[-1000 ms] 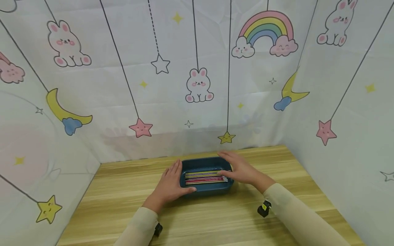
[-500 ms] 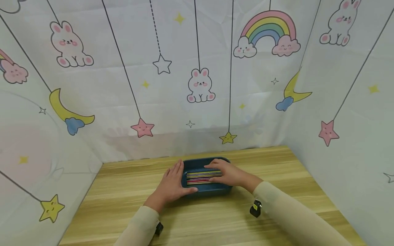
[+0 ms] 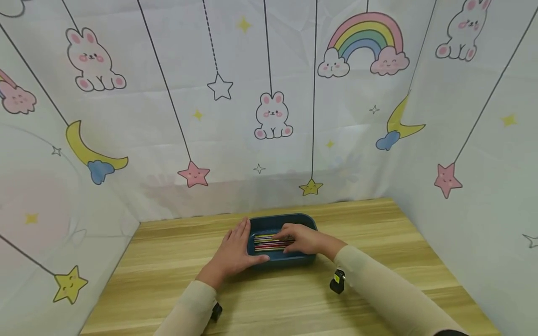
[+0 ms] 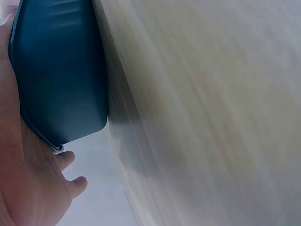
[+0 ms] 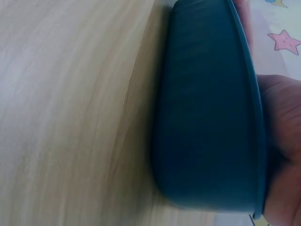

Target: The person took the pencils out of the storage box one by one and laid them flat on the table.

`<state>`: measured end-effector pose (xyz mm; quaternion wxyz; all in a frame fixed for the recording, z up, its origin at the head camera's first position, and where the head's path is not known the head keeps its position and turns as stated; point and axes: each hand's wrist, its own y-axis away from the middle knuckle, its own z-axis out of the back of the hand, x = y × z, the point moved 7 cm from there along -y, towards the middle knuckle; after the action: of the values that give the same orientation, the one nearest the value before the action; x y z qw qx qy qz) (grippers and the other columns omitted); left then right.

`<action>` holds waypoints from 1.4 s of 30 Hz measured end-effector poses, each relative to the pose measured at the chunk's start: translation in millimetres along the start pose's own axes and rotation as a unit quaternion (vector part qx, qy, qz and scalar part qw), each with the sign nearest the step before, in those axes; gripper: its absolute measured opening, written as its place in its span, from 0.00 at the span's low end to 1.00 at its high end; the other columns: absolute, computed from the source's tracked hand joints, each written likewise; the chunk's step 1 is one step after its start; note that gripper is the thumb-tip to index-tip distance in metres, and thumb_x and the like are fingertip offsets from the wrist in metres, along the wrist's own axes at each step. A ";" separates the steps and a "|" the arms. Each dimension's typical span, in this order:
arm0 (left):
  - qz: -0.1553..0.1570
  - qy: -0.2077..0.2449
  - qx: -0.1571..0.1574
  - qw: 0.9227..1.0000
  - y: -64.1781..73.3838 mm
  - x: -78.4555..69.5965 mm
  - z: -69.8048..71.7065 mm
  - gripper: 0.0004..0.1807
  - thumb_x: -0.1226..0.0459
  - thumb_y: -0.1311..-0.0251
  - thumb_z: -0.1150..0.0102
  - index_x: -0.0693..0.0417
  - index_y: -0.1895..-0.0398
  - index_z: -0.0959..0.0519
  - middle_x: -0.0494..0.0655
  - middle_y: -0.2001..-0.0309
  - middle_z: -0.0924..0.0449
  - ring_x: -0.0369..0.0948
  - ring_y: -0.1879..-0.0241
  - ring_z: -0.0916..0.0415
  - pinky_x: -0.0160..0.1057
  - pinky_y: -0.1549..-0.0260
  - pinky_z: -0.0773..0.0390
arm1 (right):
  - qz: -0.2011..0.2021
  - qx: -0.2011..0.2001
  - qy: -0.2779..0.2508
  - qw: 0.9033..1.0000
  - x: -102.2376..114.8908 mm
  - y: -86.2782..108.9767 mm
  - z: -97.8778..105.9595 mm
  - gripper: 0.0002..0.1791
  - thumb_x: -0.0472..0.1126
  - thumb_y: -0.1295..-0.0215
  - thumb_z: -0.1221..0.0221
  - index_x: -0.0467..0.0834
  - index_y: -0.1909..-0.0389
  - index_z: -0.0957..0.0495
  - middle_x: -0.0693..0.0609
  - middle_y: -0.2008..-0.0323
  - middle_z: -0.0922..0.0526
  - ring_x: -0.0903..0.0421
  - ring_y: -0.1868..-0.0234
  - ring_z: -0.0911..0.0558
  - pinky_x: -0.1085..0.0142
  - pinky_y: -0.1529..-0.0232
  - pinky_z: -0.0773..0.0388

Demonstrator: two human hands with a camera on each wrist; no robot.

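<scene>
A dark blue rectangular tray (image 3: 280, 219) stands on the table in the head view, several striped pencils (image 3: 265, 243) with yellow, red and dark sides lying lengthwise in it. My left hand (image 3: 232, 252) rests on the tray's left end, its fingers extended along that side and the thumb over the front rim. In the left wrist view, two fingertips (image 4: 77, 183) show past the tray's corner. My right hand (image 3: 306, 239) reaches in over the right end, thumb and forefinger apart across the pencils. It covers their right ends. The tray wall (image 5: 211, 103) hides its fingertips in the right wrist view.
The tray is near the back of a wood-grain table (image 3: 269, 303). White cloth walls (image 3: 231, 140) printed with rabbits, stars and a rainbow rise behind and at both sides. Black wrist cameras (image 3: 337, 282) hang below the sleeves.
My right hand has moved left and down from the tray's right rim to over the pencils, its thumb and fingers drawing nearer together. My left hand has stayed at the left end.
</scene>
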<state>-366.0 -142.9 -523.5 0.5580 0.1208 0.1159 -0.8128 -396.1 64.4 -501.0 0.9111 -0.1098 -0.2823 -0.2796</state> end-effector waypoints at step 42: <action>-0.001 0.024 0.002 1.000 -1.5 0.6 0.2 0.76 0.20 0.41 0.37 0.63 0.09 0.57 0.60 0.09 0.59 0.55 0.11 0.56 0.64 0.17 0.53 | 0.028 0.043 -0.017 0.999 -5.6 -26.2 -23.9 0.18 0.28 0.33 0.25 0.42 0.44 0.07 0.53 0.50 0.10 0.64 0.50 0.14 0.70 0.48 0.17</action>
<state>-367.7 -143.0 -523.4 0.5540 0.1407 0.1278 -0.8105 -404.0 36.9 -522.7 0.9175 -0.0831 -0.3061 -0.2399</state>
